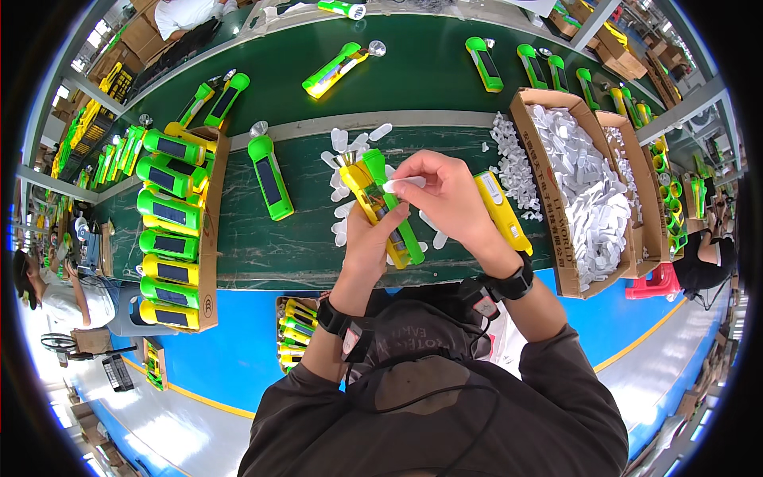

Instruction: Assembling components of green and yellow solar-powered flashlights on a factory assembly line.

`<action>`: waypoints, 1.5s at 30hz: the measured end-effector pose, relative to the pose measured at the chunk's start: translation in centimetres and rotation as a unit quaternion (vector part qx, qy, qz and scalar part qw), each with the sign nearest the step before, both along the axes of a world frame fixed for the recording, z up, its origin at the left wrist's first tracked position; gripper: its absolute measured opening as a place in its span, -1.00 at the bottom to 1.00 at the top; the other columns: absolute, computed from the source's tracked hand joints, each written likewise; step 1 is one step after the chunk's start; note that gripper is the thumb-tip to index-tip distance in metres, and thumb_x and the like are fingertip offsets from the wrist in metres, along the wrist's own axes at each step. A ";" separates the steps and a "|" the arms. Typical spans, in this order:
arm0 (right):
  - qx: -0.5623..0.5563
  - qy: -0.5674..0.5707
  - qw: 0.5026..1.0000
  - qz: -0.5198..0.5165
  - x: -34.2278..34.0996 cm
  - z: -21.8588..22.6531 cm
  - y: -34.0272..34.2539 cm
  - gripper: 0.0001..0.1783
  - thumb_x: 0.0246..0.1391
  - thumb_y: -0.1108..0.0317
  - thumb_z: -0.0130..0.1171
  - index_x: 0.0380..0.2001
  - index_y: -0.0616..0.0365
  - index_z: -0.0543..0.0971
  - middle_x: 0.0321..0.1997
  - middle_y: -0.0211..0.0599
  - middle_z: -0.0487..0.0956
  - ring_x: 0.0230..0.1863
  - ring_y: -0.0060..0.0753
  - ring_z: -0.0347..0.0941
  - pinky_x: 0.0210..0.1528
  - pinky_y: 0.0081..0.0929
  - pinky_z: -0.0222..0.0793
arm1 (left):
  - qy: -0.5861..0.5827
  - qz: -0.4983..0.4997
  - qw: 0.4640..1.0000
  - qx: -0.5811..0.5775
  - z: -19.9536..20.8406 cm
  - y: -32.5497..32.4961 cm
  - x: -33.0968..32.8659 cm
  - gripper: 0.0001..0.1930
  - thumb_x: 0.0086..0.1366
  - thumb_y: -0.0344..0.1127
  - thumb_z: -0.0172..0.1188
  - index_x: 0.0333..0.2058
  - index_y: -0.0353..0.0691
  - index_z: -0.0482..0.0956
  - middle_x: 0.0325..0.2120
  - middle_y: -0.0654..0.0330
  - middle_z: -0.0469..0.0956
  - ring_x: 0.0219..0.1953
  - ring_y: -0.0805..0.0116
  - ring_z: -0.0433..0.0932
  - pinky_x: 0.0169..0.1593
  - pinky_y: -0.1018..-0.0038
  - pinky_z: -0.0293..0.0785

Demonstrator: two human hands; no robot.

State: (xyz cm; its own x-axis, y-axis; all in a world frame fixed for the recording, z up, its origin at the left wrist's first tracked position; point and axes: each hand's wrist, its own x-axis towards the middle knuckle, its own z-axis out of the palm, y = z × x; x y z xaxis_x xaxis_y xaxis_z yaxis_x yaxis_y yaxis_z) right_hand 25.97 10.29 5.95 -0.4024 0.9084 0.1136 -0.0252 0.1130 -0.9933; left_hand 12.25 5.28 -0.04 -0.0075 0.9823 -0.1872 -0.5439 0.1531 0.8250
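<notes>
Stretching beneath the work, the green table (270, 246) is carrying everything close to hand.
On the right, an open carton (543, 199) is holding many white pieces (580, 183), probably set there for easy reach; on the left, a narrower carton (211, 238) is holding stacked torches (171, 211), perhaps for order. Between the cartons, over the table's near middle, an uncovered yellow-and-green torch (375, 193) is slanting, far end leaning left, apparently so its exposed inside is facing up. The left grip (367, 242) is wrapping around its near half, likely steadying it; the right grip (453, 199) is pinching a small white piece (393, 187) between thumb and fingertip at the torch's right edge, presumably for fine control.
</notes>
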 end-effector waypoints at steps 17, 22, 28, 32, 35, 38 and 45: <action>0.191 -0.183 0.941 -0.210 -4.0 -1.1 -2.4 -0.85 -0.16 0.40 0.35 -0.52 0.23 0.60 -0.01 -0.15 0.47 -0.02 -0.13 0.41 -0.04 -0.26 0.33 | 0.067 0.037 0.994 0.072 -0.4 0.3 0.8 -0.53 0.14 -0.44 0.25 0.02 -0.28 0.33 -0.16 0.24 0.49 -0.14 0.48 0.51 -0.09 0.53 0.46; 0.241 -0.214 0.916 -0.238 -4.4 -1.4 -2.9 -0.84 -0.18 0.40 0.36 -0.56 0.23 0.58 -0.04 -0.18 0.45 -0.01 -0.09 0.36 -0.03 -0.23 0.30 | 0.089 0.056 0.993 0.054 0.3 0.3 0.7 -0.47 0.06 -0.41 0.32 0.02 -0.23 0.35 -0.17 0.27 0.50 -0.15 0.47 0.52 -0.08 0.52 0.43; 0.257 -0.227 0.910 -0.235 -4.9 -1.6 -3.2 -0.84 -0.19 0.42 0.36 -0.59 0.24 0.56 -0.04 -0.16 0.44 -0.02 -0.07 0.35 -0.05 -0.21 0.31 | 0.108 0.053 0.989 0.086 0.2 0.5 0.8 -0.55 0.15 -0.41 0.23 0.02 -0.22 0.34 -0.15 0.26 0.49 -0.13 0.46 0.50 -0.06 0.51 0.42; 0.244 -0.186 0.924 -0.228 -5.2 -2.1 -3.6 -0.89 -0.19 0.49 0.31 -0.59 0.25 0.55 -0.01 -0.13 0.39 -0.03 -0.03 0.31 -0.10 -0.23 0.34 | 0.106 0.077 0.984 0.117 0.3 0.4 0.9 -0.69 0.30 -0.44 0.03 0.02 -0.22 0.33 -0.14 0.25 0.48 -0.13 0.45 0.50 -0.06 0.50 0.43; 0.238 -0.180 0.935 -0.191 -4.8 -2.3 -3.6 -0.90 -0.16 0.50 0.29 -0.51 0.26 0.57 0.03 -0.11 0.37 -0.03 -0.03 0.33 -0.09 -0.24 0.34 | 0.120 0.048 0.988 0.090 1.4 0.2 0.4 -0.70 0.30 -0.47 0.02 0.00 -0.24 0.34 -0.15 0.23 0.48 -0.16 0.44 0.52 -0.09 0.50 0.46; 0.214 -0.145 0.955 -0.143 -4.0 -1.8 -4.2 -0.79 -0.09 0.48 0.27 -0.31 0.25 0.57 0.05 -0.08 0.36 -0.04 -0.07 0.38 -0.07 -0.26 0.37 | 0.053 0.033 0.995 0.077 0.3 0.0 -0.5 -0.63 0.24 -0.51 0.11 0.02 -0.27 0.32 -0.12 0.20 0.46 -0.14 0.41 0.52 -0.08 0.48 0.48; -0.027 -0.012 0.998 -0.047 -0.5 -2.3 -4.5 -0.42 0.02 0.47 0.22 0.14 0.27 0.33 0.00 0.02 0.47 -0.05 -0.30 0.50 -0.10 -0.41 0.47 | -0.040 0.034 0.997 0.052 0.4 0.9 -1.7 -0.67 0.33 -0.34 0.10 0.01 -0.31 0.32 -0.09 0.11 0.44 -0.04 0.31 0.47 -0.02 0.37 0.48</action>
